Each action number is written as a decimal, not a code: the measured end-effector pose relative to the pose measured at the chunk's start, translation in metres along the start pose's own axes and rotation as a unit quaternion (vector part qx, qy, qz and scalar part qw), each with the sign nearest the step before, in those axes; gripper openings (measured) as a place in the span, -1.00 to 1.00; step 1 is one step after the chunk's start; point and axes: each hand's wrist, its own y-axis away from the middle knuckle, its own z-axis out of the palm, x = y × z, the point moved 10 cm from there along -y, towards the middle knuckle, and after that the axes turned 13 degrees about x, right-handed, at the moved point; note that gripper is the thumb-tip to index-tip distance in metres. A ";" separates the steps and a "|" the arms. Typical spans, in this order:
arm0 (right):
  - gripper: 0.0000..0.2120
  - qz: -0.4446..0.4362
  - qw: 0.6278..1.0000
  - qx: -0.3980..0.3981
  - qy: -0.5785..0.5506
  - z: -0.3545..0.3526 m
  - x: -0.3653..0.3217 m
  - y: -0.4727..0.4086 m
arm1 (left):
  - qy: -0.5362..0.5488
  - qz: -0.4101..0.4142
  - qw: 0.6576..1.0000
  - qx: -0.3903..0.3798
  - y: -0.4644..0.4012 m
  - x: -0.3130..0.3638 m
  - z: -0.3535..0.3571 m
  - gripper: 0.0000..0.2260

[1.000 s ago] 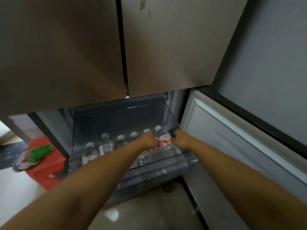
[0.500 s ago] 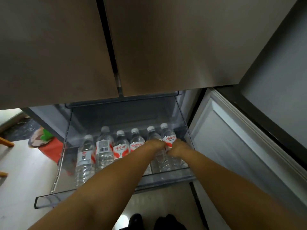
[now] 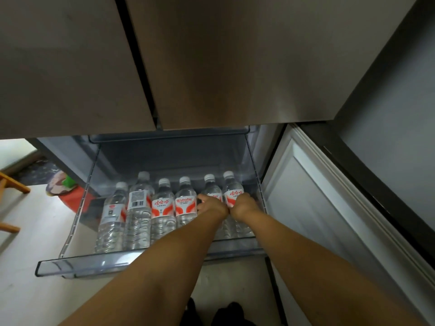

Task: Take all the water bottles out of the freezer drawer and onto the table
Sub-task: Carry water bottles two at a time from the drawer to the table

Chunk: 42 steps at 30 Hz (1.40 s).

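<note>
Clear freezer drawer [image 3: 77, 267] front wall stands before six bottles [image 3: 138, 208].

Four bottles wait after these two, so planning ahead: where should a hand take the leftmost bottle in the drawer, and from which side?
Grip the leftmost bottle round its labelled middle, coming from above and its left. It lies cap toward the back, its right side seemingly tight against the neighbouring bottle, while the left side faces open drawer space, giving fingers room to wrap.

pale tiled floor [image 3: 28, 290], grey wall [image 3: 400, 128] right, wooden chair legs [image 3: 11, 184] (far left), dim light.
</note>
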 end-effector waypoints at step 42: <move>-0.41 0.045 0.777 0.025 -0.627 -0.111 0.062 0.170 | 0.270 0.100 0.762 -0.580 0.157 0.012 -0.057 -0.60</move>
